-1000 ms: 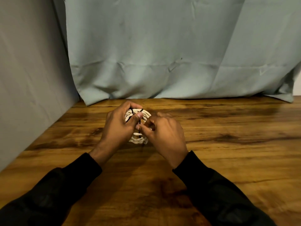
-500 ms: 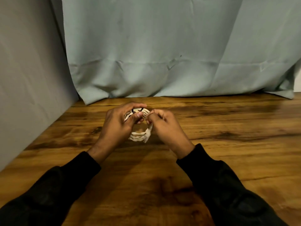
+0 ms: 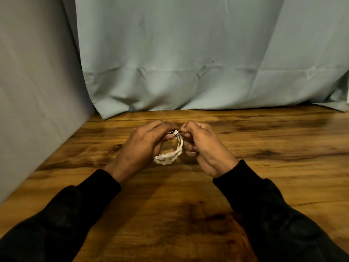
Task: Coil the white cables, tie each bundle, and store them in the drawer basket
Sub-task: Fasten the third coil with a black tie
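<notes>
A coiled white cable point(image 3: 171, 156) is held upright just above the wooden table point(image 3: 273, 167), between my two hands. My left hand point(image 3: 140, 148) grips the coil's left side, fingers curled over its top. My right hand point(image 3: 202, 146) holds the right side and pinches a thin black tie point(image 3: 176, 134) at the top of the coil. The tie is mostly hidden by my fingertips. The coil's left half is hidden behind my left hand. No drawer basket is in view.
A pale blue cloth point(image 3: 188, 63) hangs behind the table and drapes onto its far edge. A grey panel point(image 3: 37, 91) closes off the left side. Bare wood lies to the right and in front of my hands.
My hands have drawn apart a little; the right hand shifted right, off the coil's front to its right side. The coil's lower loop now shows between them.
</notes>
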